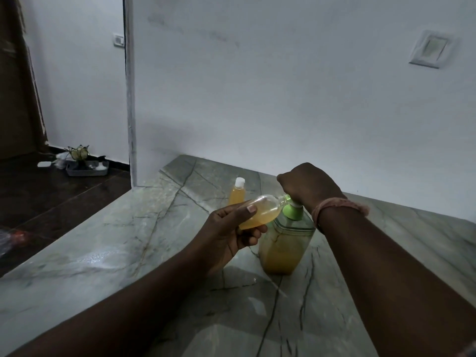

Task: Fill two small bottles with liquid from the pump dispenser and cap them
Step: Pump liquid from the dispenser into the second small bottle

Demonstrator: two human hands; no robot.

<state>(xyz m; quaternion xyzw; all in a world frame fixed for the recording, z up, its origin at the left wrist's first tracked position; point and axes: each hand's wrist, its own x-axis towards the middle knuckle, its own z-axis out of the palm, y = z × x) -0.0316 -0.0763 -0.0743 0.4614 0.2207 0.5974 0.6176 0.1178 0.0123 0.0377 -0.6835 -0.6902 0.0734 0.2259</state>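
Note:
My left hand (231,230) grips a small clear bottle (260,212), tilted on its side and partly filled with orange liquid, its open neck at the pump's spout. My right hand (306,186) is curled over the pump head, which it hides. The pump dispenser (286,246) is a clear square bottle with a green collar, about half full of orange liquid, standing on the marble counter (128,240). Behind it stands a second small bottle (237,193), full of orange liquid, with a white cap on.
A white wall runs along the counter's far side, just behind the bottles. The counter's left edge drops to a dark floor, where a grey tray (87,170) with small items sits far off. A switch plate (430,48) is on the wall.

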